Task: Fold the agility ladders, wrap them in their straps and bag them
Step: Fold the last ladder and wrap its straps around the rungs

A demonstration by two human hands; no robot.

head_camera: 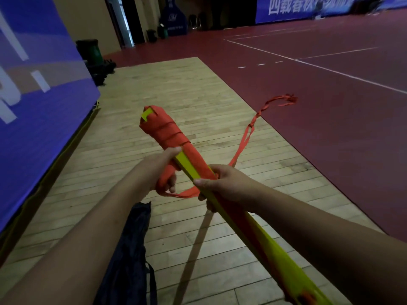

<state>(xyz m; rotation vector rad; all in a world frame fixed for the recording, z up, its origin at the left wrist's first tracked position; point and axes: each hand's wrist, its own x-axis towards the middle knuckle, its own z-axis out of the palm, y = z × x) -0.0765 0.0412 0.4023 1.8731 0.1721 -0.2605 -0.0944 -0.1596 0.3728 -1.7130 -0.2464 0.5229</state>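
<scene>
In the head view the bundle (167, 130) of flat yellow rungs is held slantwise over the wood floor (176, 84), its far half bound in red strap (244, 142). It is clasped mid-length by the left hand (163, 172) and right hand (222, 183) — close together, both curled round it. The rungs are judged stiff and light, the woven strap limp — best kept taut. A dark, soft bag (132, 238) lies below.

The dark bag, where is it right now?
In the head view, the dark bag lies on the wooden floor at lower centre, just below the left hand and left of the ladder bundle.
</scene>
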